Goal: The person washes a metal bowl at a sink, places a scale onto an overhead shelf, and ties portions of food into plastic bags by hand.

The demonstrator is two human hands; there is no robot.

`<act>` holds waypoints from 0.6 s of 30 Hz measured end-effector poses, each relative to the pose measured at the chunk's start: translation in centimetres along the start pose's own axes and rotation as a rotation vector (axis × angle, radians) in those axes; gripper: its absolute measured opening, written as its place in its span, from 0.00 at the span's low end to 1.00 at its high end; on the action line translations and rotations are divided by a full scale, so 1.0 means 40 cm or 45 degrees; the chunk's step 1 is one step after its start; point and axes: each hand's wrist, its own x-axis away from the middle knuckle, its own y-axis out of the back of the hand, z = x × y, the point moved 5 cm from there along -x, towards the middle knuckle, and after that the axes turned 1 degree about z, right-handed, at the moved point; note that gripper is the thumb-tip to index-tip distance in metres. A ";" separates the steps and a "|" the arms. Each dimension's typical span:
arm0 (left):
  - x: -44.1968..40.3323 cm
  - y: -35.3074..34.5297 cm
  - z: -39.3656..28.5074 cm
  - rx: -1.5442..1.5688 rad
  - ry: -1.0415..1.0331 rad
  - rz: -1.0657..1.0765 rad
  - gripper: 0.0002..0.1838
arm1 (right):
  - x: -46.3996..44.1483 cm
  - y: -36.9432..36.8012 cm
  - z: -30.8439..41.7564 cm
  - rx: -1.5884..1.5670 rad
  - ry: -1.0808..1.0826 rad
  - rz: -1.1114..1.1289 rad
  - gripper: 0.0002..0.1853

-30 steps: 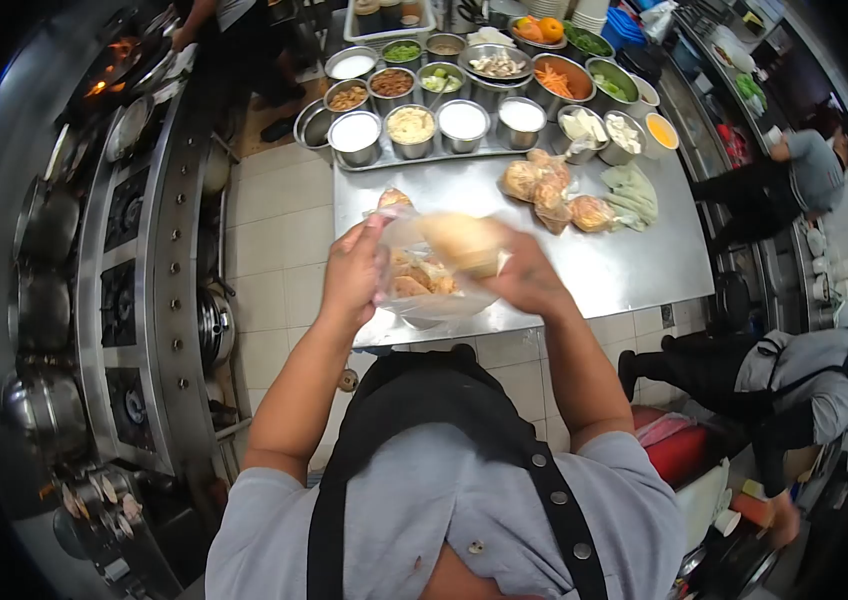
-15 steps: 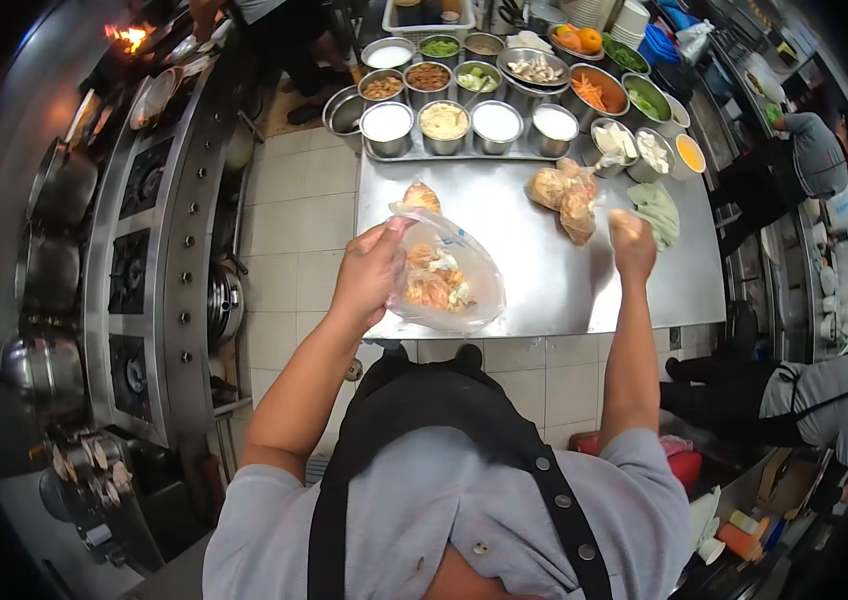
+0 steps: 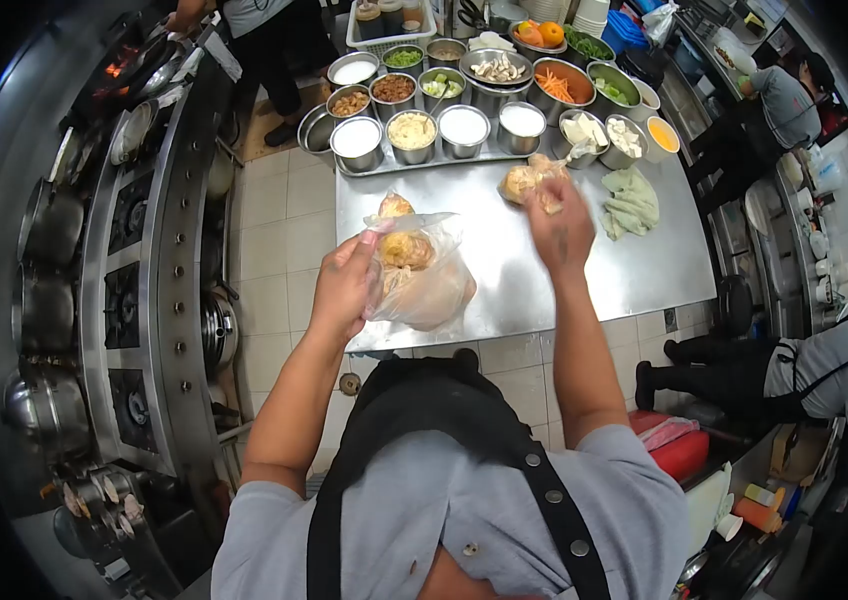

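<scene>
My left hand (image 3: 346, 282) grips the gathered edge of a clear plastic bag (image 3: 434, 300) above the near left part of the steel table. Orange-yellow wrapped food shows in and behind the bag, and another small food bundle (image 3: 396, 205) lies just beyond it. My right hand (image 3: 561, 230) is at a cluster of knotted plastic bags of food (image 3: 522, 182), its fingers closed around the nearest one and slightly blurred. Part of that bag is hidden by the fingers. To the right of this hand lies a crumpled pale green cloth (image 3: 631, 203).
Metal tubs of white powder (image 3: 356, 138), shredded carrot (image 3: 556, 84) and other ingredients line the back of the steel table (image 3: 634, 275). A stove (image 3: 129, 290) runs along the left, with a flame at its far end. Co-workers stand far left and at right (image 3: 794, 110).
My right hand has moved left and away from me, from beside the cloth to the bagged food. The bag's mouth in my left hand has swung from wide to collapsed.
</scene>
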 end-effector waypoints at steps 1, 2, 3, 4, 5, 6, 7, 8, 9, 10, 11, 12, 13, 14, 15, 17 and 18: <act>0.000 -0.007 -0.002 0.001 -0.024 0.014 0.23 | -0.022 -0.022 -0.072 0.236 0.062 -0.065 0.24; 0.000 -0.013 -0.008 0.006 -0.053 0.023 0.24 | -0.031 -0.070 -0.164 0.369 -0.056 0.046 0.27; 0.005 -0.020 -0.012 0.002 -0.044 0.021 0.24 | -0.016 -0.102 -0.222 0.371 -0.131 0.106 0.27; 0.010 -0.027 -0.018 -0.003 -0.039 0.014 0.24 | -0.001 -0.136 -0.266 0.370 -0.201 0.167 0.27; 0.015 -0.030 -0.021 -0.007 -0.030 0.006 0.24 | 0.011 -0.160 -0.304 0.371 -0.273 0.231 0.26; 0.019 -0.028 -0.020 0.003 -0.017 -0.007 0.24 | 0.012 -0.157 -0.339 0.249 -0.326 0.194 0.25; 0.017 -0.025 -0.023 0.013 -0.012 -0.016 0.23 | 0.010 -0.162 -0.369 0.126 -0.376 0.153 0.23; 0.017 -0.022 -0.025 0.024 -0.004 -0.024 0.23 | 0.017 -0.123 -0.344 0.085 -0.505 0.067 0.19; 0.012 -0.018 -0.023 0.047 -0.014 -0.034 0.23 | 0.019 -0.115 -0.342 -0.514 -0.595 0.034 0.18; 0.002 -0.014 -0.017 0.069 -0.027 -0.039 0.23 | 0.026 -0.111 -0.321 -1.001 -0.549 -0.035 0.19; -0.003 -0.012 -0.010 0.091 -0.033 -0.042 0.23 | 0.028 -0.072 -0.227 -1.481 -0.496 -0.107 0.20; -0.004 -0.010 -0.007 0.107 -0.040 -0.061 0.23 | 0.026 -0.044 -0.130 -1.664 -0.446 -0.031 0.23; -0.006 -0.012 -0.004 0.119 -0.044 -0.069 0.23 | 0.036 -0.034 -0.050 -1.841 -0.392 0.035 0.25; -0.013 -0.021 -0.004 0.129 -0.051 -0.068 0.23 | 0.059 -0.057 -0.005 -1.786 -0.298 0.112 0.23; -0.016 -0.028 -0.005 0.150 -0.064 -0.079 0.22 | 0.079 -0.075 0.033 -1.725 -0.205 0.189 0.22; -0.012 -0.028 -0.015 0.190 -0.097 -0.113 0.22 | 0.102 -0.045 0.175 -0.942 0.439 0.532 0.21; -0.012 -0.018 -0.015 0.187 -0.101 -0.161 0.22 | 0.116 -0.039 0.208 -0.671 0.432 0.933 0.19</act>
